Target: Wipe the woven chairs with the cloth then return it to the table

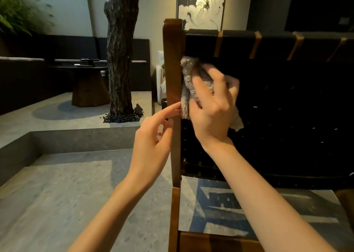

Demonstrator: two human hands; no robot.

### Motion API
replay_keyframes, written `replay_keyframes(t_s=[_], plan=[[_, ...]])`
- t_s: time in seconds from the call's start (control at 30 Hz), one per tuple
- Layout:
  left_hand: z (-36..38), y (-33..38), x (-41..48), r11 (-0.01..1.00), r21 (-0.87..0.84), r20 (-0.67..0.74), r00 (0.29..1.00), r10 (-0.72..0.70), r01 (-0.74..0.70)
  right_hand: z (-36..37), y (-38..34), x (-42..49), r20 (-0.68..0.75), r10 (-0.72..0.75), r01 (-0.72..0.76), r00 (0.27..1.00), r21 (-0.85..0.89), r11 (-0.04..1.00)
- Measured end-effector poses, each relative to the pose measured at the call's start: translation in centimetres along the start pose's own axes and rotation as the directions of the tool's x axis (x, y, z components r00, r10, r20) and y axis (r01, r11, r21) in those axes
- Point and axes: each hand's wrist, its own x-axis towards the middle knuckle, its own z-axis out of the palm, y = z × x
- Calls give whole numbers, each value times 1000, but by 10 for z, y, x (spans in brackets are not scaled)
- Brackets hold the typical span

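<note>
A woven chair with a black strap back and a brown wooden frame fills the right half of the head view. My right hand presses a grey fluffy cloth flat against the upper left of the woven back, fingers spread over it. My left hand is beside the frame's left post, its index finger stretched out and touching the cloth's lower edge at the post, the other fingers loosely curled.
A thick tree trunk rises from a bed of dark pebbles to the left. Behind it stands a dark round table with small items and a long bench. A stone step crosses the floor at left.
</note>
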Motion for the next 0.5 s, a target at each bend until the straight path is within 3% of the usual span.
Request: replay_keyframes(t_s=[0.1, 0.3, 0.5], plan=[[5, -13, -8, 998, 56, -66, 997, 39, -35, 7, 5, -20, 108, -48, 59, 993, -107, 993], [21, -34, -35, 977, 187, -54, 992, 113, -101, 10, 17, -52, 139, -149, 171, 979, -156, 973], [28, -51, -58, 929, 342, 106, 988, 112, -142, 7, 19, -114, 331, -33, 58, 943, -66, 996]])
